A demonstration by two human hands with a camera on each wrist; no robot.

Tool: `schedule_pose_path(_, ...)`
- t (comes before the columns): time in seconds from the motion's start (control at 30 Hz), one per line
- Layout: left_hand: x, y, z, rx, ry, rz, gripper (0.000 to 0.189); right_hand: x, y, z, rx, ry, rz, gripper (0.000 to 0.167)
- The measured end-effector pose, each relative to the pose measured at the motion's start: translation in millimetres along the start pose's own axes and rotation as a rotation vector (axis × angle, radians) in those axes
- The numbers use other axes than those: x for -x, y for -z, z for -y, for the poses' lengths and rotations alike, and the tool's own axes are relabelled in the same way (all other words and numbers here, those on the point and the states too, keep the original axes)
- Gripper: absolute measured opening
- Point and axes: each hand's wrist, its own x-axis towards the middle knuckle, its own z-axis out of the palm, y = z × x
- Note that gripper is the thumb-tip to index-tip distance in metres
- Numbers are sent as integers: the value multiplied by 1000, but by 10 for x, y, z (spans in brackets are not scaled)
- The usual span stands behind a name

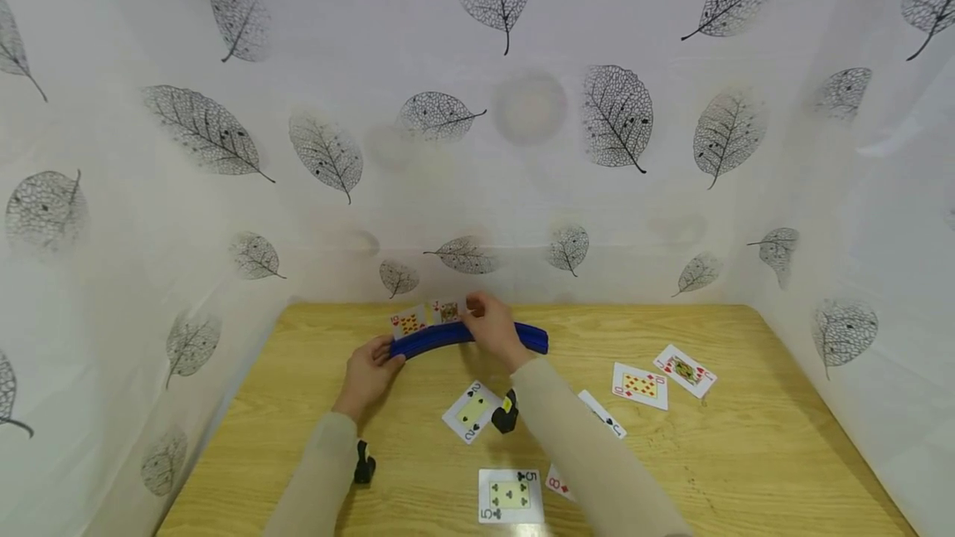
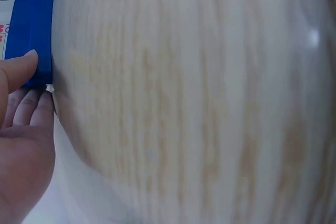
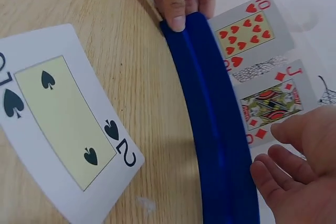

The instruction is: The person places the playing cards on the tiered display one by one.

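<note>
A curved blue card holder point(image 1: 429, 341) stands near the back edge of the table. Upright in its slot are a ten of hearts point(image 3: 247, 35) and, to the right of it, a jack of diamonds point(image 3: 270, 103). My left hand point(image 1: 367, 375) grips the holder's left end, thumb on the near side and fingers round the end. Beside the jack is my right hand point(image 1: 492, 328), its fingers loosely bent. In the right wrist view, the right thumb tip overlaps the jack's edge, and no card shows between the fingers.
A two of spades point(image 1: 472, 411) lies in front of the holder. Nearer are a five of clubs point(image 1: 511, 495) and a red eight point(image 1: 558, 481), partly under the right sleeve. To the right lie a ten of diamonds point(image 1: 640, 385) and a face card point(image 1: 684, 370). A leaf-patterned curtain point(image 1: 530, 189) hangs behind.
</note>
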Motion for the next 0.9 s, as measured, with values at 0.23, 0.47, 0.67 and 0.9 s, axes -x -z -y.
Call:
schedule_pose_path(0.23, -6, -5, -28, 7, -5, -12, 50, 159, 158, 23, 29, 25, 23, 27)
schedule_pose_path(0.47, 12, 1, -38, -1, -15, -14, 50, 313, 278, -2, 122, 64, 188, 29)
schedule_pose_path(0.67, -5, 4, -25, -4, -5, -11, 51, 462, 333, -41, 159, 44, 304, 35)
schedule_pose_path(0.9, -5, 5, -18, -7, 5, -13, 51, 615, 351, -90, 209, 59, 390, 51)
